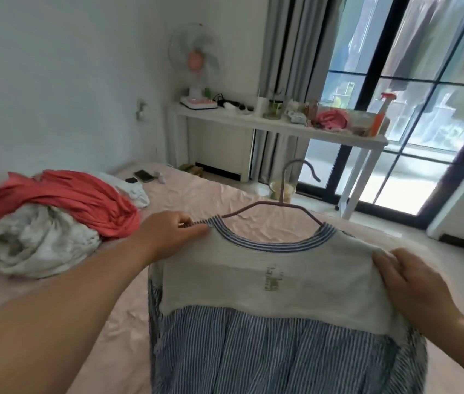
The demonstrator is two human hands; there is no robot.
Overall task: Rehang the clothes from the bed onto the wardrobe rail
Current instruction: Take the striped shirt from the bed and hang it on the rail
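Pinching the striped collar, the left hand (173,233) steadies the dress (270,302); the right hand (412,288) grips its other shoulder, likely seating it on the hanger (284,200) above the bed (191,194). Red garment (65,200) and white garment (34,240) lie heaped there. No container is in use; wardrobe rail unseen.

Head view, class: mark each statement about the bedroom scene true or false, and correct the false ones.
1. The dress is on a hanger. True.
2. The left hand pinches the dress by its neckline. True.
3. The right hand holds the hanger's hook. False: it grips the dress's shoulder; the hook is free.
4. The bed holds no more clothes. False: a red garment and a white one lie piled there.
5. A fan stands on the desk. True.
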